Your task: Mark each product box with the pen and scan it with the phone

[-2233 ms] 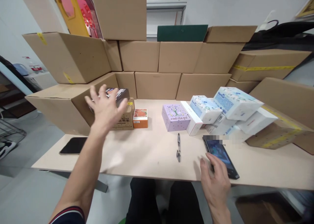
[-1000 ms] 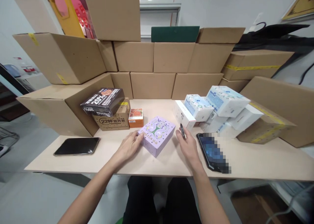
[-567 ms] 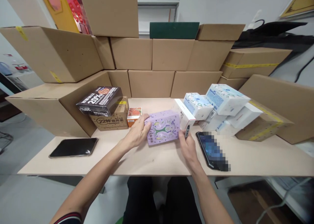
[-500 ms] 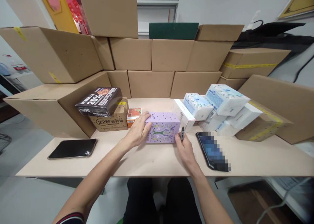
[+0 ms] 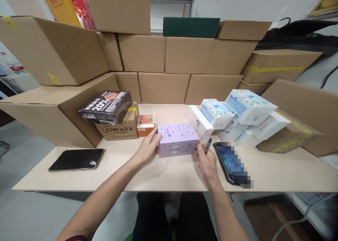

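Observation:
A purple patterned box (image 5: 179,139) is tilted a little, its top and front turned toward me, in the middle of the table. My left hand (image 5: 148,144) grips its left end, thumb on the near side and some fingertips hidden behind. At the lower right corner, the fingers of my right hand (image 5: 207,160) touch the box. A short dark grey marker pen (image 5: 208,144) sticks up from between that hand's fingers. Just behind the right end of the purple box lies a white box (image 5: 200,123). A small orange box (image 5: 145,125) stands beyond my left hand.
On the left, a dark printed box (image 5: 107,107) rests on a brown carton (image 5: 121,128). Tissue packs (image 5: 248,105) are piled at the right. Phones lie on both sides, one black (image 5: 77,160), one with a blurred screen (image 5: 232,163). Stacked cardboard boxes (image 5: 163,87) wall the back.
The purple box has tipped so more of its top shows, and its right end has shifted right. My right hand has moved right along with it, the marker pen leaning over.

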Demonstrator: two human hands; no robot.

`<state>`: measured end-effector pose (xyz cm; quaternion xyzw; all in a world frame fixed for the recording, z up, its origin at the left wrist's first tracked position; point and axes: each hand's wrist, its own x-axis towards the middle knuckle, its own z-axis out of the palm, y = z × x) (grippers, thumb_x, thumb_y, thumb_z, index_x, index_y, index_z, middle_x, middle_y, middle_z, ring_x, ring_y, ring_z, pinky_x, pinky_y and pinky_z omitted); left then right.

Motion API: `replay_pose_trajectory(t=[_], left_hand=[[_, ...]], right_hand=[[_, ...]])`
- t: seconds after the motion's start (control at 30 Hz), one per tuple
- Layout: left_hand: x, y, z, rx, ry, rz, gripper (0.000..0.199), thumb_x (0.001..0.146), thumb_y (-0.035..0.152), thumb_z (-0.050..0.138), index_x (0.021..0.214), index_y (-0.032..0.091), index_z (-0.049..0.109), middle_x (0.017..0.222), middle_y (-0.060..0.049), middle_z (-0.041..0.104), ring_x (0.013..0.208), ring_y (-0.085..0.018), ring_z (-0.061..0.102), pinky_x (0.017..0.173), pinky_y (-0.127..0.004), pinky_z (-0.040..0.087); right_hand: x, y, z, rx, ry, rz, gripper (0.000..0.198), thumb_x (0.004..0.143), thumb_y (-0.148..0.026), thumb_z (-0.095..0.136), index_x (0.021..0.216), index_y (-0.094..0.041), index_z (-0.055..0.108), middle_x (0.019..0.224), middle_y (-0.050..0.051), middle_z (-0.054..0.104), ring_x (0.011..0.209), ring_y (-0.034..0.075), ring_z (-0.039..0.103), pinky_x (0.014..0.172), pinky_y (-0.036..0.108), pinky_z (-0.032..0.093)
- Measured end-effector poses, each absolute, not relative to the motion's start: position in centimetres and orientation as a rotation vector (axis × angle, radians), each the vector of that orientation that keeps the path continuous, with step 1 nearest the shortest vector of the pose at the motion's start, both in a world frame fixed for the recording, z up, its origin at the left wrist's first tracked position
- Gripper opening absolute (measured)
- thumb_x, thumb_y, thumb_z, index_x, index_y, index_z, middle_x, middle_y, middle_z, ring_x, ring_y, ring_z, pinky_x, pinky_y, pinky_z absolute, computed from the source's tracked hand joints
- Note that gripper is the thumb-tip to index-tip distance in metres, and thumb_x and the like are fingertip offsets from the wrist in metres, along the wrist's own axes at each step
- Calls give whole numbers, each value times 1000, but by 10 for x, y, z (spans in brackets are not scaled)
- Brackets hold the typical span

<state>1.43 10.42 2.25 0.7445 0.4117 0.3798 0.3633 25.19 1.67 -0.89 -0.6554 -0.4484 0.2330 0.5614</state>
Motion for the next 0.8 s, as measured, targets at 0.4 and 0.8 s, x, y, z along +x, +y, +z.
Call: replay_pose_trajectory(t=[0.4,0.8], left_hand=[[9,98,29,2263,708,1394,39,89,32,52,125,18,54,116,-13,62,91,-21,61,73,-33,52],[10,91,26,2630,451,1477,10,81,19,52,84,20,61,82,-6,67,66,-14,61,56,-26,49]], right_hand=[[248,13,-2,-1241,-954,689,47,93,-55,49,114,-17,68,112,11,71,109,24,65,95,39,51],[253,13,0,-1402,-988,676,45,87,-60,55,85,-17,67,82,6,69,77,19,61,71,30,49]])
